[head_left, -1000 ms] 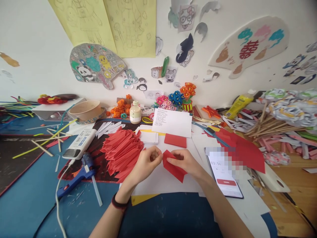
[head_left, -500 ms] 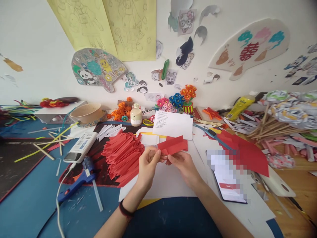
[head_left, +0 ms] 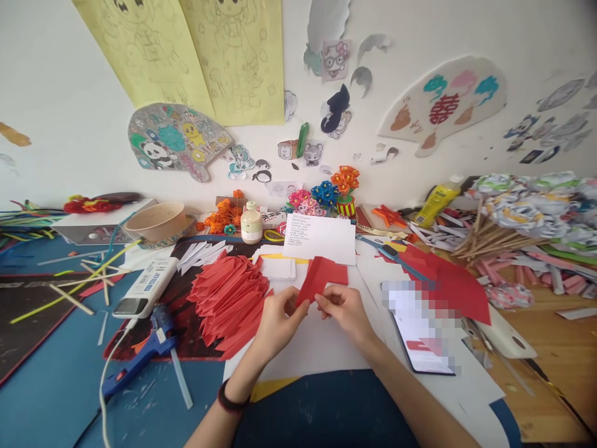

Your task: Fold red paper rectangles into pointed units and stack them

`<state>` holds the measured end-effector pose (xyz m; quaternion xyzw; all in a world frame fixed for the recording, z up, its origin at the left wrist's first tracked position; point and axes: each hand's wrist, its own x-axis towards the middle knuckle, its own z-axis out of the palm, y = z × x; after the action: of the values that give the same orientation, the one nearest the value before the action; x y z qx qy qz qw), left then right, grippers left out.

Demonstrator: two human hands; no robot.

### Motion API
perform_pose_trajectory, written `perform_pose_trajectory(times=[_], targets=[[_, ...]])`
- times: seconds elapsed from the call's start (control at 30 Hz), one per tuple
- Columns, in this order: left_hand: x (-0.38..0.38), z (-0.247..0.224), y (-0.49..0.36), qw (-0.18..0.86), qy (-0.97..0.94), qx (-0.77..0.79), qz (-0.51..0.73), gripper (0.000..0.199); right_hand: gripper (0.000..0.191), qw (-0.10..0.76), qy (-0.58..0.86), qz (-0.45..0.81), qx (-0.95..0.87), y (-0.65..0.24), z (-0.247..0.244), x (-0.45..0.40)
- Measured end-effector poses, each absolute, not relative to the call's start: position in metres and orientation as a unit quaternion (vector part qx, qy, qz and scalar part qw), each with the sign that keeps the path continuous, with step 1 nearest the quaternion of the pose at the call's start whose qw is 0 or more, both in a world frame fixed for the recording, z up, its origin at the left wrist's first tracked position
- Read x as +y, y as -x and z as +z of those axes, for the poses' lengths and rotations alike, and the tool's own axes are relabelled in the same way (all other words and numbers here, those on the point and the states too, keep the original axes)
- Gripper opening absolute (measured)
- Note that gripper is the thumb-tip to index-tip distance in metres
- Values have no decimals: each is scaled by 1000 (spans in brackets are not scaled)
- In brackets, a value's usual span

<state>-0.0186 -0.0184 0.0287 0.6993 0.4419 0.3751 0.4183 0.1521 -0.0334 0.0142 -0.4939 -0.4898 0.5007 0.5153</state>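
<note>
A folded strip of red paper [head_left: 313, 280] is pinched between my two hands above the white sheets [head_left: 308, 348]. My left hand [head_left: 280, 316] grips its lower left end, thumb uppermost. On the right side, my right hand [head_left: 344, 314] pinches the lower edge with thumb and forefinger. Another red piece of paper [head_left: 336, 274] lies flat just behind the held one. Left of my hands rests a heap of folded red paper pieces [head_left: 228, 298]. A white card with handwriting [head_left: 319, 239] lies farther back.
A blue glue gun [head_left: 144, 358] and a white power bank [head_left: 149, 287] with a cable lie at the left. To the right are a phone [head_left: 422, 333], a watch [head_left: 396, 254] and red sheets [head_left: 459, 289]. A small bottle [head_left: 252, 225] stands near the wall.
The red paper strip has turned from lying nearly level to a steep slant, its upper end pointing away. Both hands still hold it. The camera view has shifted slightly.
</note>
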Motion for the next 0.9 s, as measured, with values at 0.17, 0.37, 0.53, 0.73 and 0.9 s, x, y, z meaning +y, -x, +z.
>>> perform_pose_trajectory(times=[0.17, 0.37, 0.53, 0.73, 0.9], targets=[[-19, 21, 15, 461, -653, 453, 395, 32, 35, 522, 460, 536, -478, -146, 12, -34], [-17, 28, 19, 459, -691, 417, 371, 28, 38, 553, 479, 513, -448, -154, 5, -32], [-16, 26, 18, 501, -656, 417, 381, 28, 35, 521, 473, 511, -493, -158, 11, -29], [-17, 23, 18, 503, -649, 429, 376, 30, 31, 492, 466, 529, -511, -157, 13, -26], [-15, 27, 27, 246, -782, 419, 391, 30, 34, 488, 495, 524, -492, -162, 18, -26]])
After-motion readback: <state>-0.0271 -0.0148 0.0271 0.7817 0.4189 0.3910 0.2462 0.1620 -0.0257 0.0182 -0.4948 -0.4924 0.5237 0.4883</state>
